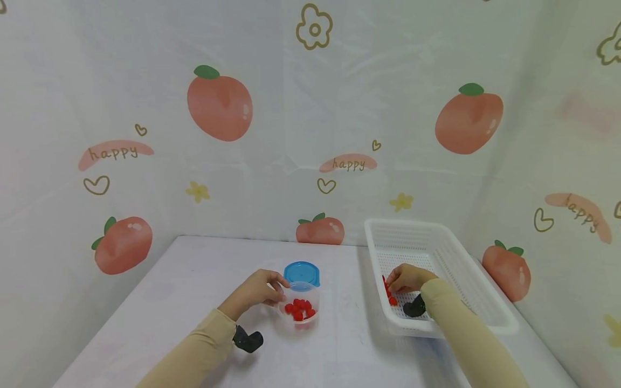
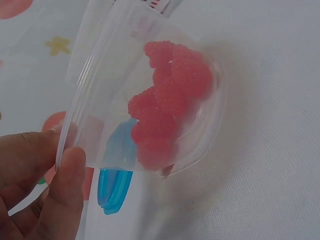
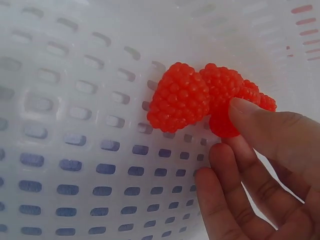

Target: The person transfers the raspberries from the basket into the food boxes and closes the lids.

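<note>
My left hand (image 1: 256, 293) pinches the rim of a clear plastic tub (image 2: 107, 85) between thumb and fingers. Several red raspberries (image 2: 167, 100) lie heaped in the bottom of this tub, which stands on the table. Inside a white slotted basket (image 1: 372, 253), my right hand (image 1: 406, 278) pinches a raspberry (image 3: 224, 126) between thumb and forefinger. Beside and behind that one, more raspberries (image 3: 180, 97) cluster along the basket's left wall; the thumb partly hides some of them.
A blue lid (image 1: 302, 273) lies just behind the tub on the white tablecloth (image 1: 213, 258). Each wrist carries a black camera (image 1: 248, 340). Behind the table hangs a pale curtain (image 1: 271, 178) printed with fruit. The basket's high walls surround the right hand.
</note>
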The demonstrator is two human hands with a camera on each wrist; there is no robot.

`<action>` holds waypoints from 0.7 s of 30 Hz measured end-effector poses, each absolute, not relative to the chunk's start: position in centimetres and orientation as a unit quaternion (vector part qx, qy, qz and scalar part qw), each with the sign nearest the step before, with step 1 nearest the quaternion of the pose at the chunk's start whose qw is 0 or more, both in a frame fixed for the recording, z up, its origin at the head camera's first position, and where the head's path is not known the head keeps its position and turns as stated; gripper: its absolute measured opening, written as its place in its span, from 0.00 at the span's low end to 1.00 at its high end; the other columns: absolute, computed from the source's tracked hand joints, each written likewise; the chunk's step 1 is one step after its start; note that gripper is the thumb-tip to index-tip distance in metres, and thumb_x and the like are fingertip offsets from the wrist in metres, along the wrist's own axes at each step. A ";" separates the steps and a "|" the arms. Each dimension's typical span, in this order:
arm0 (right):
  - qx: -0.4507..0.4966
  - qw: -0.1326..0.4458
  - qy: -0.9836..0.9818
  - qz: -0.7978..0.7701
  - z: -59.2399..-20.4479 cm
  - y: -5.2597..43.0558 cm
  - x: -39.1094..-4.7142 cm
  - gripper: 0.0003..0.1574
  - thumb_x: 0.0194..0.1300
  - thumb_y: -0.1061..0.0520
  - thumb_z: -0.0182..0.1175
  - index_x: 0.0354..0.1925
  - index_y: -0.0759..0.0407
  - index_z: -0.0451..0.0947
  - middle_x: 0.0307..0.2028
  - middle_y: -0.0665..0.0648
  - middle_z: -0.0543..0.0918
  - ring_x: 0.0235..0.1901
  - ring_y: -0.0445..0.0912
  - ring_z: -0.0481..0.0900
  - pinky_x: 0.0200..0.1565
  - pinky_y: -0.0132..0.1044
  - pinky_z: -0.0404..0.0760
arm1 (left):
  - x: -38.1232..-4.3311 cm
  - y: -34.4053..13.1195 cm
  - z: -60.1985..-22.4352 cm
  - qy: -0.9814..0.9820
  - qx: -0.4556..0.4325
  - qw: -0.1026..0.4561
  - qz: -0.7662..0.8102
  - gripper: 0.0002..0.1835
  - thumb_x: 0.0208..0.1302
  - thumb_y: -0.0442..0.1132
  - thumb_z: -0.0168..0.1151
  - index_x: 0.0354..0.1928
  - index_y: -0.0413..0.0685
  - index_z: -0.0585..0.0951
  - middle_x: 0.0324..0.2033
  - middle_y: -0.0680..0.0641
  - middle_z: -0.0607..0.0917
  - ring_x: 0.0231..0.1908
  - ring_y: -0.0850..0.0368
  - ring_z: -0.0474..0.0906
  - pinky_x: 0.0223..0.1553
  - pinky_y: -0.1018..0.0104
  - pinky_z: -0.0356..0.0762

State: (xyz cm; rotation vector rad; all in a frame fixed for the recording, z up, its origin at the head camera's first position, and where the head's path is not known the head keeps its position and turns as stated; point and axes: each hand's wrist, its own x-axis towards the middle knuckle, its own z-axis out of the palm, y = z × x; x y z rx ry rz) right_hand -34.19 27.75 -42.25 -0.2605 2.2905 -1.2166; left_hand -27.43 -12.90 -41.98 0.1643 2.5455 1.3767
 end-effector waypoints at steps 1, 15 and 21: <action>-0.095 0.265 0.847 -0.450 -42.3 27.7 -34.2 0.10 0.52 0.74 0.61 0.36 0.77 0.75 0.27 0.58 0.82 0.27 0.38 0.78 0.34 0.30 0.81 | -27.4 -12.9 -42.0 0.872 0.056 0.121 0.470 0.13 0.55 0.30 0.70 0.43 0.40 0.83 0.30 0.47 0.79 0.25 0.57 0.79 0.33 0.66 0.85; -0.052 0.258 0.846 -0.464 -41.9 27.7 -33.9 0.12 0.54 0.73 0.56 0.40 0.77 0.76 0.26 0.54 0.80 0.26 0.41 0.77 0.34 0.32 0.82 | -27.5 -12.9 -42.1 0.869 0.056 0.122 0.476 0.13 0.55 0.30 0.70 0.43 0.41 0.83 0.30 0.47 0.79 0.26 0.57 0.79 0.33 0.66 0.85; -0.035 0.240 0.824 -0.512 -41.5 28.1 -34.1 0.15 0.58 0.72 0.56 0.45 0.79 0.74 0.28 0.54 0.81 0.30 0.42 0.80 0.40 0.37 0.85 | -27.4 -12.9 -42.0 0.867 0.054 0.122 0.480 0.13 0.54 0.30 0.70 0.43 0.40 0.83 0.30 0.46 0.79 0.26 0.57 0.79 0.33 0.65 0.85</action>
